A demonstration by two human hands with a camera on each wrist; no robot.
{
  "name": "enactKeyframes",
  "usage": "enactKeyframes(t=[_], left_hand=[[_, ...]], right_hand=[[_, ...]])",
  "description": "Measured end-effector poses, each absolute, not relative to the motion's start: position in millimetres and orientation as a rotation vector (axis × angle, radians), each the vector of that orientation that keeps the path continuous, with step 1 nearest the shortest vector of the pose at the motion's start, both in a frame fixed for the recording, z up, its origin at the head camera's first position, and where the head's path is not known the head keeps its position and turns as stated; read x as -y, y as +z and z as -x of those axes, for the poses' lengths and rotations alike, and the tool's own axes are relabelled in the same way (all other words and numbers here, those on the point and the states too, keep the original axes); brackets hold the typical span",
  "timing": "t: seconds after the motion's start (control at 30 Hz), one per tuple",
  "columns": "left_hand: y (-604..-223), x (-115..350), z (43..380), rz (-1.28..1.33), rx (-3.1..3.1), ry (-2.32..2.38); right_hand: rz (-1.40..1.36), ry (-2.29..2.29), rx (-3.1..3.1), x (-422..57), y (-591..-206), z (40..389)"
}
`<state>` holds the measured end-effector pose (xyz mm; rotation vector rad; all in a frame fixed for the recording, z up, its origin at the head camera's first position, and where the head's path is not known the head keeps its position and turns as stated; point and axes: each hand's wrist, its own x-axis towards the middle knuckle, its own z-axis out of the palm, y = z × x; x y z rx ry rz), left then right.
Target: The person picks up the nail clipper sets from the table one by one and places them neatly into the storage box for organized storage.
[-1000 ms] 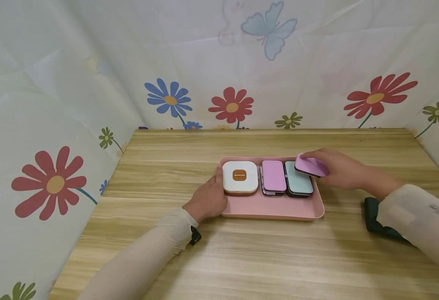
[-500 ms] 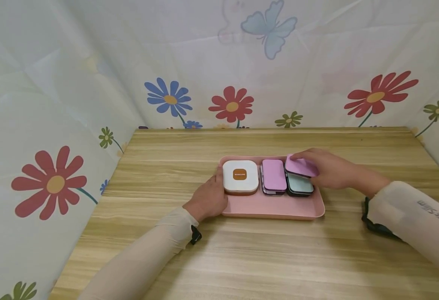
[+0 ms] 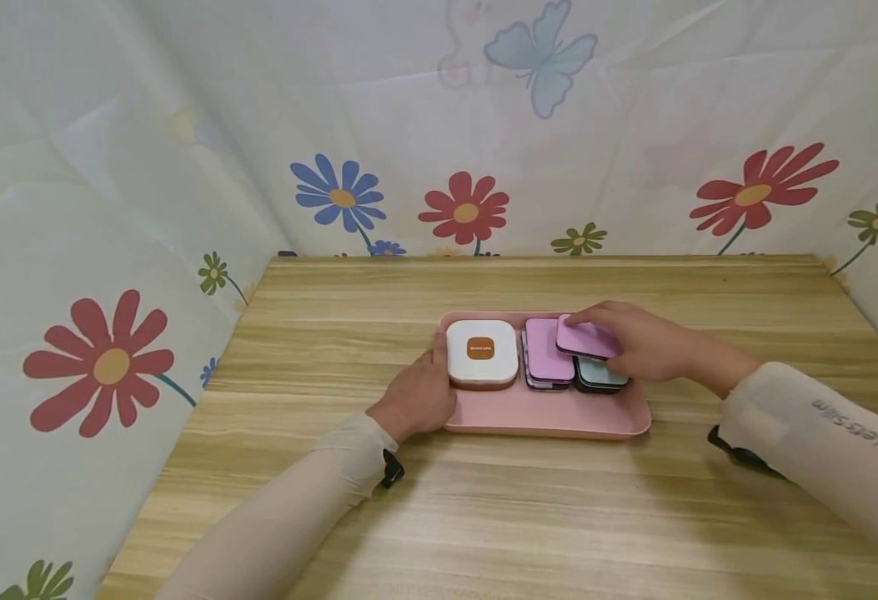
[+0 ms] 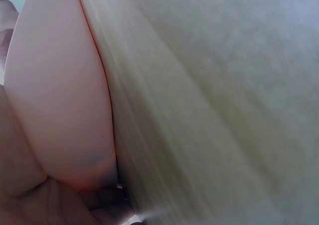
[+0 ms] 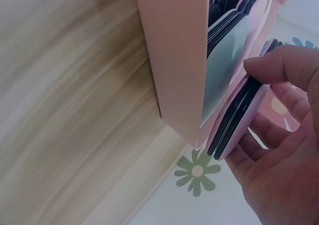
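My right hand (image 3: 644,340) pinches a small pink case (image 3: 587,337) with a dark band round its edge, thumb on one face and fingers on the other. In the head view this case is tilted over a mint-green case (image 3: 601,372) and overlaps a second pink case (image 3: 547,346). The right wrist view shows the held case (image 5: 237,118) beside the green one (image 5: 224,60). My left hand (image 3: 418,396) holds the front left corner of the pink tray (image 3: 536,412); in the left wrist view its palm and fingers lie against the tray wall (image 4: 62,85).
A white rounded-square box (image 3: 494,371) with an orange label stands in the tray's left part. The tray lies on a wood-grain table (image 3: 544,508). Behind it hangs a flowered white cloth (image 3: 378,100). A dark strap (image 3: 746,454) shows under the right sleeve.
My right hand has carried the pink case leftward, from the right end of the green case to the edge of the other pink one. The left hand and tray have stayed put.
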<state>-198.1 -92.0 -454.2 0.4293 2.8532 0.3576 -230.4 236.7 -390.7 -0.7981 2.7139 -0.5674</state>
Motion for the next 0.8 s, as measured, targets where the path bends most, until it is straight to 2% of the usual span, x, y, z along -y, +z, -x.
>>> enactKeyframes(t=[0.4, 0.8], left_hand=[[-455.6, 91.6, 199.3, -0.421, -2.851, 0.363], [-455.7, 92.6, 199.6, -0.422, -2.849, 0.361]], right_hand=[[0.882, -0.560, -2.701, -221.0, -399.7, 238.1], [0.846, -0.507, -2.685, -216.0, -401.2, 238.2]])
